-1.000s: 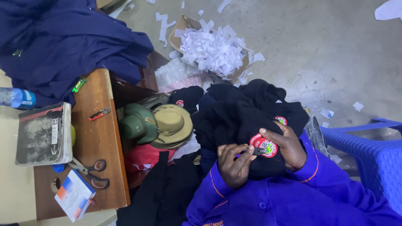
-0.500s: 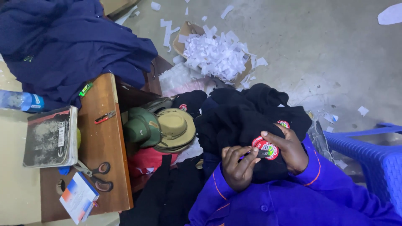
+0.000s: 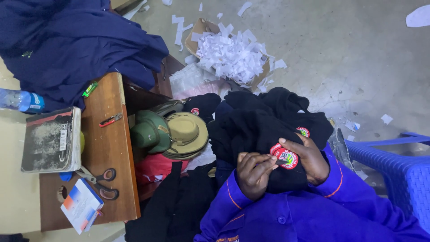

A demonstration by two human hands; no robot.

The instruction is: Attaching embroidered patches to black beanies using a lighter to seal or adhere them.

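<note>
Left hand: the left hand (image 3: 254, 174) rests on the black garment (image 3: 264, 134) in the lap, fingers curled and pinched at the edge of the round red badge (image 3: 285, 157).
Right hand: the right hand (image 3: 309, 160) lies just beside it, thumb and fingers pressing the same badge against the cloth from the other side.
Badge: red-rimmed, round, with a pale centre, it sits on the black garment between the two hands; a second badge (image 3: 303, 131) of the same kind shows a little further up the cloth.
Sleeves: bright blue sleeves (image 3: 340, 197) with orange piping cover both arms.
Chair: a blue plastic chair (image 3: 394, 166) stands to the right.
Hats: a tan hat (image 3: 188, 133) and a green hat (image 3: 148, 132) lie touching each other, left of the black pile.
Table: the wooden table (image 3: 109, 148) carries scissors (image 3: 101, 181), a worn book (image 3: 51, 141), a small booklet (image 3: 80, 206) and a red-handled tool (image 3: 111, 119).
Bottle: a plastic bottle (image 3: 20, 101) lies at the far left edge.
Dark blue cloth: a heap of dark blue cloth (image 3: 76, 45) covers the table's far end.
Floor: a cardboard box (image 3: 199, 31) heaped with white paper scraps (image 3: 233, 56) sits on the concrete floor (image 3: 349, 54).
</note>
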